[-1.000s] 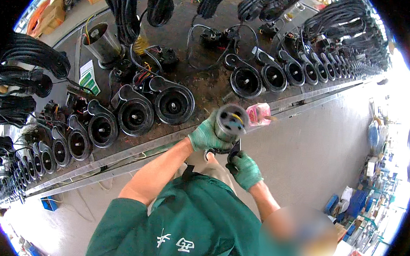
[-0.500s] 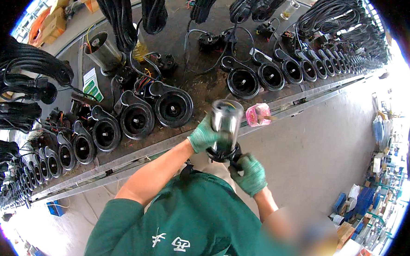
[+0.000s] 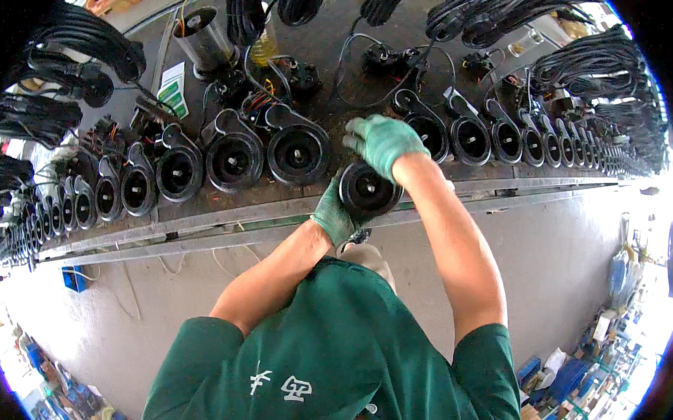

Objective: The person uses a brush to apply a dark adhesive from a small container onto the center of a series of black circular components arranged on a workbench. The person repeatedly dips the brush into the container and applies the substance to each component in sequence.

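My left hand (image 3: pixel 335 214), in a green knit glove, grips a round black motor housing (image 3: pixel 369 192) from its left side, just off the front edge of the bench. The housing's open face is turned up, with a short metal shaft at its middle. What lies beneath that face is hidden. My right hand (image 3: pixel 388 146), gloved alike, hovers just above and right of the housing with its fingers stretched leftward and slightly apart; nothing shows in them. Behind that hand, a similar black housing (image 3: pixel 427 133) on the bench is partly covered.
Rows of black housings (image 3: pixel 298 155) line the bench edge (image 3: pixel 268 214) on both sides. Coiled black cables (image 3: pixel 300 1) hang or lie behind them. A metal cylinder (image 3: pixel 205 42), a bottle of yellow liquid (image 3: pixel 264 48) and a green-and-white card (image 3: pixel 173 89) are at the back left.
The metal cylinder with the black base, upright in my left hand before, has been turned so a round black face shows. My right hand has left its base and swung up over the bench.
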`<state>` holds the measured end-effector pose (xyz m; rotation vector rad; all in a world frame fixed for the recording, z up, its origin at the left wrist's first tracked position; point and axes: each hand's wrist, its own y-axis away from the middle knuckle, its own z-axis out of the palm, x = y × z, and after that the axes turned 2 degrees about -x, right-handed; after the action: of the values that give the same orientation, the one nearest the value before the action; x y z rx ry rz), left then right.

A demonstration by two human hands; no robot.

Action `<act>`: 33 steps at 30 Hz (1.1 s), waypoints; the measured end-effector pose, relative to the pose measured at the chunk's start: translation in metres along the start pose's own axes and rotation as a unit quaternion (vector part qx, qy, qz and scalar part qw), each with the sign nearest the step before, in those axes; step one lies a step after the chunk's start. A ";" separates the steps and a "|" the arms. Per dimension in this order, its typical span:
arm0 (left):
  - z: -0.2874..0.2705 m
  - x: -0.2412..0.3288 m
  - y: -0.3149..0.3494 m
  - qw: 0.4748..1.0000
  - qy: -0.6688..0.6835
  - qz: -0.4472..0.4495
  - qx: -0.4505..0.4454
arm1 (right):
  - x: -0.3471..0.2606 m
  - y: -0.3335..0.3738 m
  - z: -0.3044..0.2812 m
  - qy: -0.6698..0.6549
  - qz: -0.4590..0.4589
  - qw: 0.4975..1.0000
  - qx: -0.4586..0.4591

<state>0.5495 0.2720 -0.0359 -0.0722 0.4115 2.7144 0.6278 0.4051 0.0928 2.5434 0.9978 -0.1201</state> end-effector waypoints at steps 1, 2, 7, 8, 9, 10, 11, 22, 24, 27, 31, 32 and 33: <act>0.010 -0.003 0.002 0.999 -0.002 -0.005 0.039 | 0.008 -0.009 0.000 0.009 0.008 1.000 -0.010; 0.019 -0.003 0.004 0.997 -0.007 -0.006 0.075 | 0.014 -0.019 -0.001 0.019 0.011 1.000 -0.016; 0.035 -0.016 0.025 0.969 -0.205 0.103 0.087 | 0.022 -0.041 -0.003 0.021 -0.002 1.000 -0.021; 0.042 -0.020 0.028 0.950 -0.260 0.139 0.101 | 0.022 -0.044 -0.001 0.020 -0.001 1.000 -0.021; 0.039 -0.022 0.023 0.945 -0.261 0.147 0.132 | 0.024 -0.046 0.000 0.018 0.000 1.000 -0.021; 0.040 -0.023 0.018 0.942 -0.262 0.153 0.143 | 0.024 -0.048 -0.001 0.019 0.000 1.000 -0.020; 0.041 -0.024 0.014 0.939 -0.263 0.159 0.154 | 0.024 -0.048 -0.002 0.020 -0.002 1.000 -0.022; 0.010 -0.025 0.033 0.972 -0.217 0.088 -0.005 | -0.013 -0.005 -0.035 0.075 0.036 0.992 -0.097; 0.004 -0.021 0.040 0.997 -0.026 -0.012 -0.078 | -0.015 0.019 -0.023 0.064 0.038 0.993 -0.094; -0.013 -0.018 0.038 0.996 -0.003 -0.080 0.028 | -0.021 0.064 0.002 0.018 0.080 0.994 -0.068; -0.052 -0.021 0.018 0.964 -0.240 -0.080 0.081 | -0.034 0.145 0.035 -0.067 0.093 0.990 -0.081; -0.026 -0.019 0.019 0.933 -0.350 -0.028 0.076 | -0.031 0.164 0.043 -0.109 0.109 0.985 -0.080; -0.010 -0.011 0.017 0.899 -0.438 0.002 0.015 | -0.027 0.185 0.055 -0.142 0.099 0.984 -0.035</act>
<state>0.5531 0.2506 -0.0392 1.1067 0.1668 2.4112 0.7348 0.2430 0.1107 2.4564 0.6273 -0.3709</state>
